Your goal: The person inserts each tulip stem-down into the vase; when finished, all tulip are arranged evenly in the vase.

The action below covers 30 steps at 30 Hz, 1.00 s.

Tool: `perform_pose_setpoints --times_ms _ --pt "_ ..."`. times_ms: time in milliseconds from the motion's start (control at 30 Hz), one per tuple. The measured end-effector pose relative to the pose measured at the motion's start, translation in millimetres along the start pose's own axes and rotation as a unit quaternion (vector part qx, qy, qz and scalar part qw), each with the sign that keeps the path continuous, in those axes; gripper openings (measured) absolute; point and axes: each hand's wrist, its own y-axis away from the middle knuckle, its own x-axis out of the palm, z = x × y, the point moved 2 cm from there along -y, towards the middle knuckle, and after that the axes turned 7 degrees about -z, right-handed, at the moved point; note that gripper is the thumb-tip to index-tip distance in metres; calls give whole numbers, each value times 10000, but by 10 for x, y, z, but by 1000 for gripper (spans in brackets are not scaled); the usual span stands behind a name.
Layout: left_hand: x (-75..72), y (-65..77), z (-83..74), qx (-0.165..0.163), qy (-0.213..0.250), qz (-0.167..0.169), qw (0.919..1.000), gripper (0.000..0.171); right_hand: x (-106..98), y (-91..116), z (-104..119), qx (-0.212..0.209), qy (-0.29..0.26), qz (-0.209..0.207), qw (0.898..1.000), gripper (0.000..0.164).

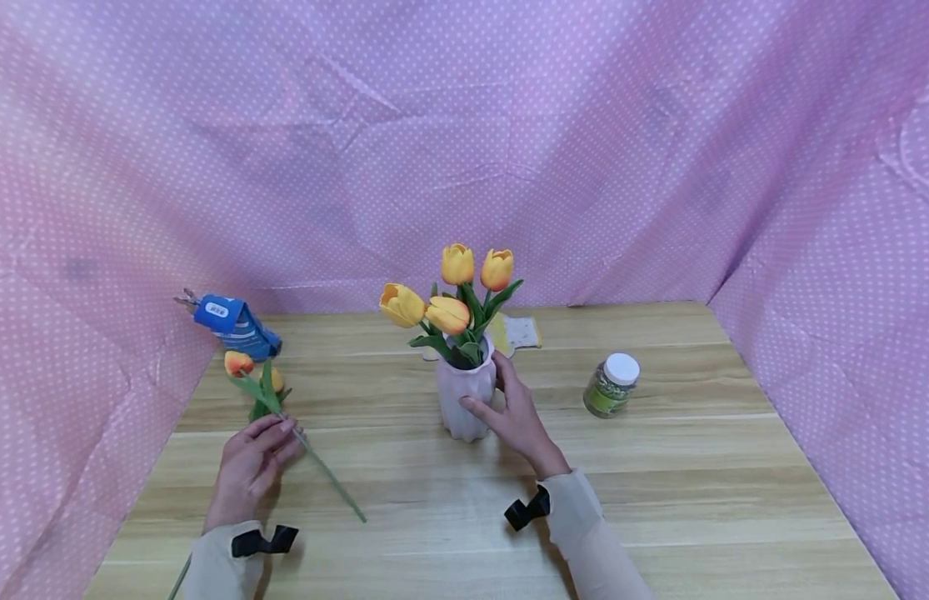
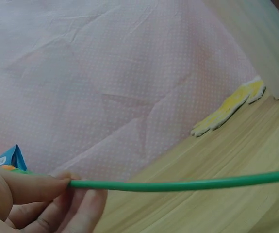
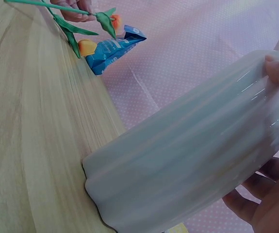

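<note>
My left hand [image 1: 250,467] pinches the green stem of an orange-red tulip [image 1: 238,363] between thumb and fingers, near its leaves. The stem slants toward the table's middle, and in the left wrist view the stem [image 2: 178,186] runs off to the right. Under that bloom lies a yellow tulip [image 1: 275,381], partly covered by the held flower. A pale ribbed vase [image 1: 460,408] stands upright at the centre with several yellow-orange tulips [image 1: 449,315] in it. My right hand [image 1: 520,417] holds the vase from its right side, thumb in front; the right wrist view shows its fingers behind the vase wall.
A blue packet [image 1: 242,327] with brown twig-like ends poking out stands at the back left. Behind the vase lies a yellow-and-white glove [image 1: 520,332]. To the right is a white-lidded jar [image 1: 611,386]. Pink dotted cloth [image 1: 584,150] hangs around the wooden table [image 1: 696,467].
</note>
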Motion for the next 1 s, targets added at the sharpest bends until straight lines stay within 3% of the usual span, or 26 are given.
perform_pose_setpoints --times_ms 300,1000 --pt "38 -21 96 510 953 436 9932 36 -2 -1 0 21 19 -2 10000 78" --pt "109 -63 193 232 1718 126 9848 27 -1 -19 -9 108 0 5 9999 77"
